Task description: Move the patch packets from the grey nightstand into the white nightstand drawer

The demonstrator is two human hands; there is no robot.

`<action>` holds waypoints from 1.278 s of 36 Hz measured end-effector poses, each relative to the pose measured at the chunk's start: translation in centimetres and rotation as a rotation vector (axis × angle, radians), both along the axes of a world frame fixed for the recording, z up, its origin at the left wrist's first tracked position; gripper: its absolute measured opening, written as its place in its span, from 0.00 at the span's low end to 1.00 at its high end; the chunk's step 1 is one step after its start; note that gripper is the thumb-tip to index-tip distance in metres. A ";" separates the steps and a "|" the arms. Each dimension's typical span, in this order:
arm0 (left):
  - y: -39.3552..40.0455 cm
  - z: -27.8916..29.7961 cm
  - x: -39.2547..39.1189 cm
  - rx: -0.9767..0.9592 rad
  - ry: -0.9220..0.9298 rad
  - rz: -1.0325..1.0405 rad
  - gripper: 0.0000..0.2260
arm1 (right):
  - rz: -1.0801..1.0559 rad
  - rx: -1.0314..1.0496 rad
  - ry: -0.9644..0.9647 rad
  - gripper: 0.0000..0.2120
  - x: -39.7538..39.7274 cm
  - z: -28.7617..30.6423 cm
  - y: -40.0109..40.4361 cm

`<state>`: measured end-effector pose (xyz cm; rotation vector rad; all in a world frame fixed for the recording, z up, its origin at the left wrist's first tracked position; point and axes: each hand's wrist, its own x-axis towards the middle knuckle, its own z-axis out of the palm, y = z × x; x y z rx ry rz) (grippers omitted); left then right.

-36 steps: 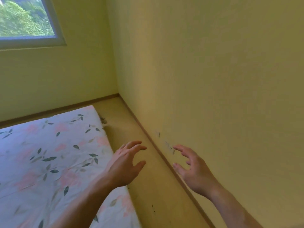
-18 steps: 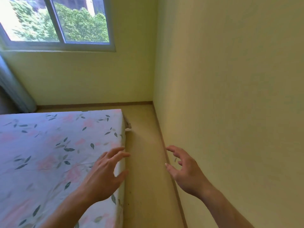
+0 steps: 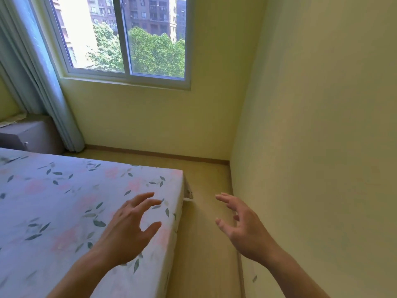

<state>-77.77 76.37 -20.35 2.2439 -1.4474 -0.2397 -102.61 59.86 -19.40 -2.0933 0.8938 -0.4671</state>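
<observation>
A grey nightstand (image 3: pixel 32 134) stands at the far left beyond the bed, under the curtain, with a small knob on its front and pale clutter on top. No patch packets and no white nightstand are in view. My left hand (image 3: pixel 126 231) hovers over the bed's near corner, fingers spread and relaxed, holding nothing. My right hand (image 3: pixel 242 226) hangs over the floor strip beside the wall, fingers loosely spread, holding nothing.
A bed (image 3: pixel 71 203) with a floral sheet fills the left half. A narrow strip of wooden floor (image 3: pixel 204 222) runs between the bed and the yellow wall (image 3: pixel 318 147) on the right. A window (image 3: pixel 129 37) and a blue curtain (image 3: pixel 40 82) are on the far wall.
The view has swung left and up: the window, the curtain and the grey nightstand have come into sight. Both hands stay raised and spread, the left now over the bed corner.
</observation>
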 end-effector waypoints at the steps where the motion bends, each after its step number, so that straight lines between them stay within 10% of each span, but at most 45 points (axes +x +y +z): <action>1: -1.8 0.2 0.8 -0.002 0.002 -0.015 0.22 | 0.000 -0.006 -0.002 0.26 0.8 0.2 -1.5; 18: -30.8 0.1 11.8 0.009 -0.001 -0.075 0.22 | 0.041 0.050 -0.031 0.26 13.2 -1.6 -29.5; 46: -58.2 -1.3 38.1 -0.013 0.007 0.627 0.21 | 0.616 -0.040 -0.043 0.26 50.3 0.7 -71.6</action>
